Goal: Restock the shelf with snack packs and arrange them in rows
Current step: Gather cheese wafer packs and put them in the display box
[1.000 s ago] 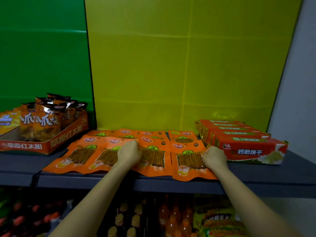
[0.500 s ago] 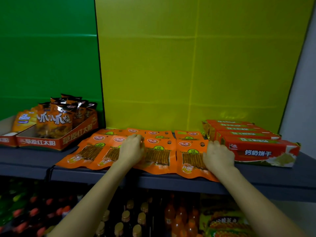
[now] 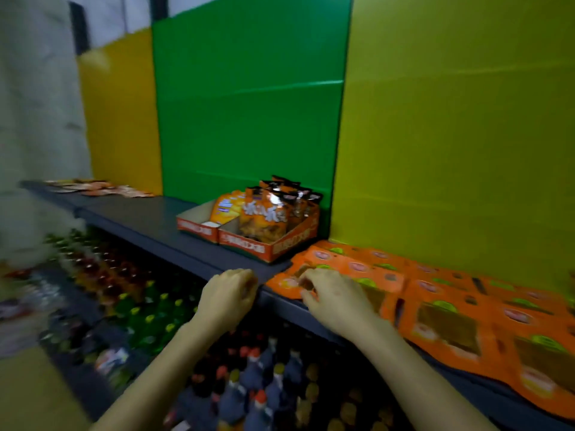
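Flat orange snack packs [image 3: 451,318] lie in overlapping rows on the right part of the dark shelf [image 3: 149,219], in front of a yellow back panel. My right hand [image 3: 336,298] hovers over the leftmost pack's [image 3: 317,262] front corner with its fingers curled. Motion blur hides whether the fingers pinch the pack or only touch it. My left hand [image 3: 228,298] is in front of the shelf edge, left of the packs, loosely curled and holding nothing.
An orange cardboard display tray [image 3: 245,244] with upright brown snack bags [image 3: 264,216] stands left of the packs. More flat packs [image 3: 93,186] lie at the shelf's far left. Rows of bottles [image 3: 249,384] fill the level below.
The view has swung left, so the red biscuit boxes are out of sight. Both hands have come off the middle packs and moved left. My left hand has left the packs.
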Available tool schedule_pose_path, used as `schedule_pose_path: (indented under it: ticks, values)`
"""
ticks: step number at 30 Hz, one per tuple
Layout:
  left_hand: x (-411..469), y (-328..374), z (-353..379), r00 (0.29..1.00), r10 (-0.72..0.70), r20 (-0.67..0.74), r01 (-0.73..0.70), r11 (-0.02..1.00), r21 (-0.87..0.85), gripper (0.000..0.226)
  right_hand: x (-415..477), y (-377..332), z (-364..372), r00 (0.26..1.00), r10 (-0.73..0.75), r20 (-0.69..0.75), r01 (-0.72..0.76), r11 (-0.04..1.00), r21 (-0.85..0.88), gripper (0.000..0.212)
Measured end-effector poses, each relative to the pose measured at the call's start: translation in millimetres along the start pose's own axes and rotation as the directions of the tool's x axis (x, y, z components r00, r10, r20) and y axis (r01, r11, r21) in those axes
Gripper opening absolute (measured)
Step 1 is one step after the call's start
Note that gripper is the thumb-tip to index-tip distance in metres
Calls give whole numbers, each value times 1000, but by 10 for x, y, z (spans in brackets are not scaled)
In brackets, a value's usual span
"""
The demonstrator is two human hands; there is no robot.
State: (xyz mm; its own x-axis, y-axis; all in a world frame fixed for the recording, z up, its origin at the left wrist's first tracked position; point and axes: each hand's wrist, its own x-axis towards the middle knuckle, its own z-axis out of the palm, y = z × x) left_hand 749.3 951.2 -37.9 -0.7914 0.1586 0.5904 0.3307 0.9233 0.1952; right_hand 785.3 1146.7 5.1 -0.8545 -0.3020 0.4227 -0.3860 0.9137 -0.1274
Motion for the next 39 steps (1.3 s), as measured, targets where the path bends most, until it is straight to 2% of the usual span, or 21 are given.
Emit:
schedule_pose_path:
  ticks: [5,9,16,21,31,39]
  values:
    - [-360,-1087,-449,977,-213,28,207,966,154,23,608,-873,471,976,-193,102,178,974,139,27]
    - [-487,-1885,-736,953,-302,29,284,922,265,25,1058,-1617,808,954,-276,114,251,949,191,30]
    - [-460,-3191,-1174,959,-279,-44,278,903,327,25,1942,-2774,1398,953,-294,66,272,933,234,31]
    - [-378,-4022,-1330,949,-311,-41,307,894,327,25,2496,-3453,1744,955,-284,81,256,933,253,31]
    - [79,-5497,-1199,928,-371,-47,367,880,300,25,3799,-4305,2498,950,-296,99,263,930,255,33]
    - [872,-6881,-980,915,-401,-48,395,861,321,26,5192,-4909,3177,947,-294,129,250,927,279,32]
